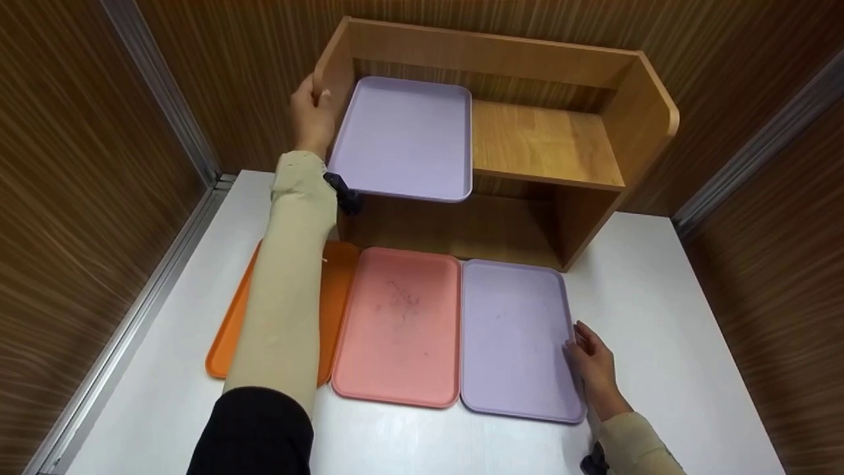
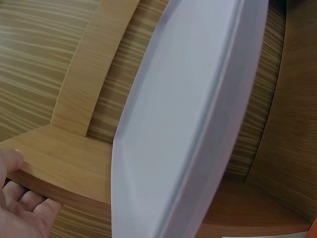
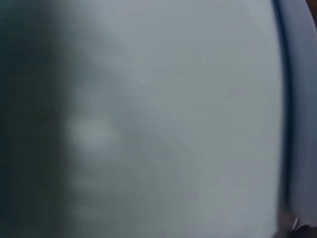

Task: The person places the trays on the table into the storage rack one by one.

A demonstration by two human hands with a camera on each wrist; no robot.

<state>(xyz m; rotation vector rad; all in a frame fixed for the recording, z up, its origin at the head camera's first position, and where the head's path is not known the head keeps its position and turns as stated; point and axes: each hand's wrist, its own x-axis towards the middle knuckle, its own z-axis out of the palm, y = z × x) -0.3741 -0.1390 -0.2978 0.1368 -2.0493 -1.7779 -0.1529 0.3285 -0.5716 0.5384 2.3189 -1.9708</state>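
My left hand (image 1: pixel 312 120) grips the left side panel of a wooden shelf unit (image 1: pixel 541 135), thumb on one face and fingers on the other, as the left wrist view shows. Beside it, a lavender tray (image 1: pixel 405 138) lies on the upper board and juts past its front edge. My right hand (image 1: pixel 597 371) pinches the right rim of a second lavender tray (image 1: pixel 514 336) on the white table. A pink tray (image 1: pixel 399 330) with dark marks lies left of that one. Farther left is an orange tray (image 1: pixel 337 290), partly hidden under my left forearm. The right wrist view is blurred.
The shelf unit stands at the back of the white table (image 1: pixel 666 316), its lower compartment (image 1: pixel 455 224) behind the row of trays. Wood-patterned walls (image 1: pixel 79 165) with metal strips enclose the table at the back and both sides.
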